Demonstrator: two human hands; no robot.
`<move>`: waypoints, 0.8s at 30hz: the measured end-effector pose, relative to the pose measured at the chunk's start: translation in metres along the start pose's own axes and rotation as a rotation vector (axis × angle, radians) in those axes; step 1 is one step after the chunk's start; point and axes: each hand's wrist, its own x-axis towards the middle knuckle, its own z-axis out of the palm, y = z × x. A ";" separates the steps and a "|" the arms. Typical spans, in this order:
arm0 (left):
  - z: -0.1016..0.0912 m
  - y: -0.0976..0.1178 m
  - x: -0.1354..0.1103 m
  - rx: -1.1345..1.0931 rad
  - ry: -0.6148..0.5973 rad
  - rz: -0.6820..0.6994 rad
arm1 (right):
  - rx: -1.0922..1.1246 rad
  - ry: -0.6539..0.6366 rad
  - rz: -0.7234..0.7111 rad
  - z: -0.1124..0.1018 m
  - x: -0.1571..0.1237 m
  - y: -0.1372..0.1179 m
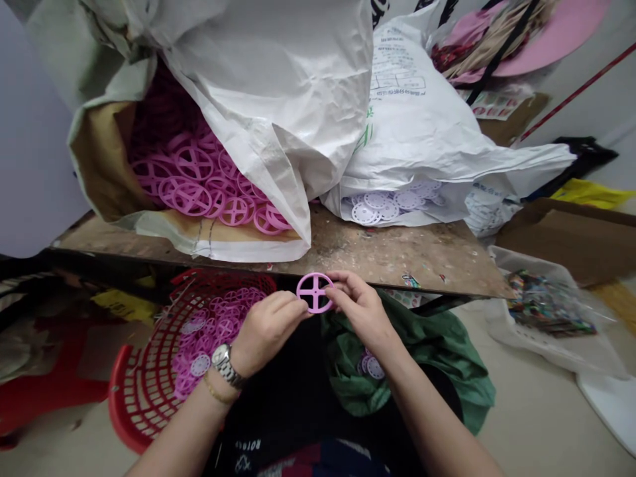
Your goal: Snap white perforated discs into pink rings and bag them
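Note:
Both hands hold one pink plastic wheel ring (315, 292) with four-way spokes, just in front of the bench edge. My left hand (268, 324) pinches its lower left rim, a watch on that wrist. On its right rim, the fingers and thumb of my right hand (358, 306) are closed. Beyond them, a sack (248, 86) lies open with many similar pink rings (193, 179) inside. White perforated discs (387, 204) spill at the mouth of a second white sack (417, 126). Below left, a red basket (134, 391) holds pink rings and a few white discs.
A worn wooden bench (368, 255) carries both sacks. Under its edge, a green cloth bag (447, 351) has white discs in it. At right stand a clear plastic bin (531, 351) of small colourful packets and a cardboard box (571, 242). A red stool (54, 384) is at left.

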 end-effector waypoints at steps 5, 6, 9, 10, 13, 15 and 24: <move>0.025 0.015 0.003 -0.664 0.092 -0.617 | -0.036 0.008 -0.082 0.004 0.001 -0.005; 0.029 0.016 0.006 -0.784 0.076 -0.715 | -0.080 -0.010 -0.100 0.003 -0.001 -0.006; 0.040 0.019 0.013 -0.986 0.008 -0.861 | -0.298 -0.039 -0.198 -0.006 0.001 -0.009; 0.043 0.019 0.016 -1.018 0.008 -0.886 | -0.382 -0.020 -0.243 -0.012 0.005 -0.011; 0.049 0.017 0.019 -1.084 0.017 -0.948 | -0.593 0.140 -0.386 -0.036 0.032 -0.021; 0.050 0.015 0.021 -1.104 0.020 -0.973 | -0.725 0.278 -0.471 -0.057 0.060 -0.030; 0.053 0.009 0.023 -1.127 0.021 -1.003 | -1.517 0.446 -0.348 -0.097 0.153 -0.048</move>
